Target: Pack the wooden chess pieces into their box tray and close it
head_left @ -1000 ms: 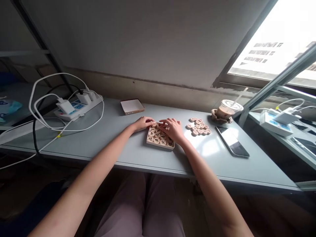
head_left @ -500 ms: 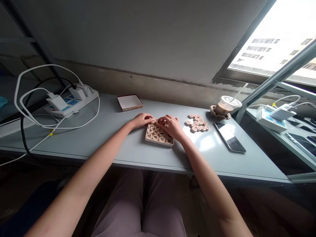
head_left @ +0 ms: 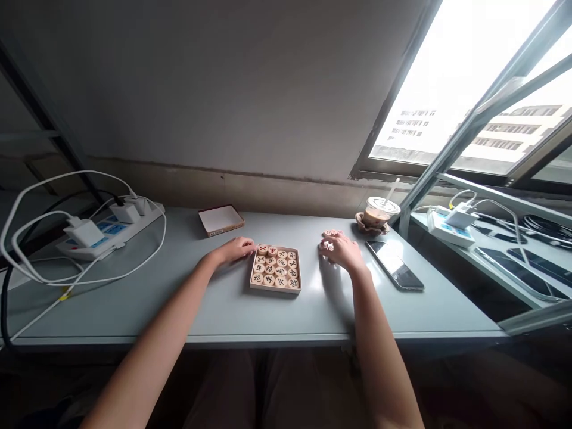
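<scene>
A shallow wooden box (head_left: 276, 289) holds rows of round Chinese chess pieces (head_left: 280, 271), most with black characters. At its far left, a red-marked piece (head_left: 272, 251) sits beside a black-marked one, and both look raised above the rest. My left hand (head_left: 236, 248) lies at the box's far left corner, fingers curled together with the tips against the edge. To the right of the box, my right hand (head_left: 342, 250) hovers low over loose chess pieces (head_left: 330, 232), fingers apart. It partly covers them, and whether it touches one is unclear.
An open box lid (head_left: 221, 221) lies near the wall. On the right are an iced drink (head_left: 378, 213) in a cardboard holder and a phone (head_left: 395, 266). A power strip (head_left: 109, 229) with chargers and looping white cables takes up the left side.
My right hand has left the box and moved right to the loose pieces. My left hand stays at the box corner. The view has tilted up and shifted right.
</scene>
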{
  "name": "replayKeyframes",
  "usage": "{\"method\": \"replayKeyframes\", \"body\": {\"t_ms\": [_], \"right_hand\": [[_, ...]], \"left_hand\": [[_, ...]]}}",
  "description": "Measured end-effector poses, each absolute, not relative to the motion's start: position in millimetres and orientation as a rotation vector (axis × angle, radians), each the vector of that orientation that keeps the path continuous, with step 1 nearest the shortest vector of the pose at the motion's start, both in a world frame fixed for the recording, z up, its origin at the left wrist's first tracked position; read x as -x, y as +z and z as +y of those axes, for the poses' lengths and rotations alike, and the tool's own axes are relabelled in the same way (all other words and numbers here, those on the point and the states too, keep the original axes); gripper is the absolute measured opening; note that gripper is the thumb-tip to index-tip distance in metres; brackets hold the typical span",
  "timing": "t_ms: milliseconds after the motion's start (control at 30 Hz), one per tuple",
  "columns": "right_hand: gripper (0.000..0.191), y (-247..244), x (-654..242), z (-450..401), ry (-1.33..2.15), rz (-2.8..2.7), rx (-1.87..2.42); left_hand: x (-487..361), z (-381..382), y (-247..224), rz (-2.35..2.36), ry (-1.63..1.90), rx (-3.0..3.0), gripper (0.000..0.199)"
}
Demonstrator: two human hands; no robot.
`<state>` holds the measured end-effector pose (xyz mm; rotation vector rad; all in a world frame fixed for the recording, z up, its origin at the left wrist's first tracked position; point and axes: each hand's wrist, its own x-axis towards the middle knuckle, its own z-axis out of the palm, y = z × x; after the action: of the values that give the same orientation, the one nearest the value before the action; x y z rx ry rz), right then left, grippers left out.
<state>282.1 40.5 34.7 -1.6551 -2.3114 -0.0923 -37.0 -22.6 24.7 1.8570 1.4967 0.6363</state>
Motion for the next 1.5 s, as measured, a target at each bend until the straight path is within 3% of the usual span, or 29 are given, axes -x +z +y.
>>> {"method": "replayKeyframes", "body": {"t_ms": [167,433,600,1133,1500], "right_hand": [[0.02,27,-282,44,-0.109,-2.302,1.736],[0.032,23,-262,41,-0.087,-2.36,1.474],[0.043,37,-241,23,0.17,-2.414,1.167],[0.031,31,-226,19,0.051,-2.447,1.072],[0.041,27,-225,21,0.093,-2.519,1.021]], "left_hand": [[39,-25,28,1.419,0.474,-1.906,0.044],[29,-31,32,1.459,0.461,-1.812,0.041],[25,-31,32,1.494,0.483,-1.774,0.041],[25,-29,29,1.508,0.477,-1.799,0.041],[25,-28,30,1.506,0.462,-1.778,0.038]]}}
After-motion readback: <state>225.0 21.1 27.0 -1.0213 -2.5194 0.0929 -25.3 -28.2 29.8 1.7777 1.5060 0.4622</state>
